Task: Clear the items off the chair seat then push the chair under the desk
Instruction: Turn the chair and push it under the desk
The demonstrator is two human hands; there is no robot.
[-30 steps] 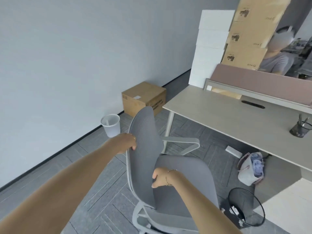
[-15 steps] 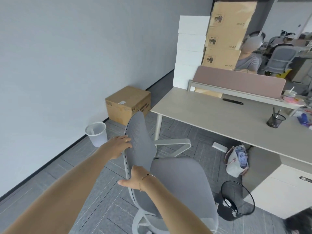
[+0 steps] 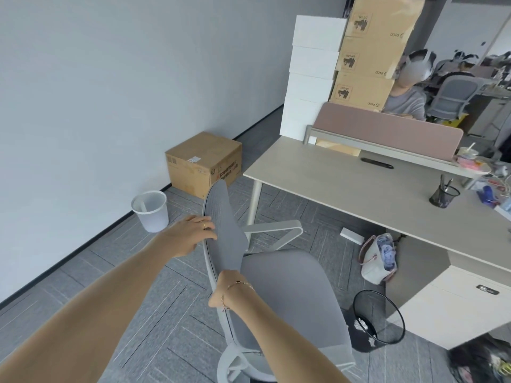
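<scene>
Though wide, offers only a limited bay beneath the tabletop (image 3: 345, 183), shut on the right by a drawer unit (image 3: 456, 308). Needs a turn first: chair (image 3: 290, 294) near that bay but side-on to it, seat bare, so clearing looks done and only the push remains. Could swing wide on its castors if shoved from one edge of the back (image 3: 224, 230), sending the seat toward the drawer unit rather than into the bay. Might also catch the white armrest (image 3: 276, 230) on the desk leg (image 3: 254, 205) just beside it, judging by how close the two appear.

Lower down, two likely obstacles in the path: black bin (image 3: 378, 316) near the seat's front, apt to tip and spill its paper; bag (image 3: 378, 258) on the floor under the tabletop's edge, apt to be run over or pinned.

Smallest last. Left hand (image 3: 190, 236) closed over the back's upper edge, fingers laid on the fabric. Right hand (image 3: 225, 288) at the back's lower edge, fingers hidden behind it, so cannot tell whether gripping or merely pressing. Risks a slip or a twist if only pressing.
</scene>
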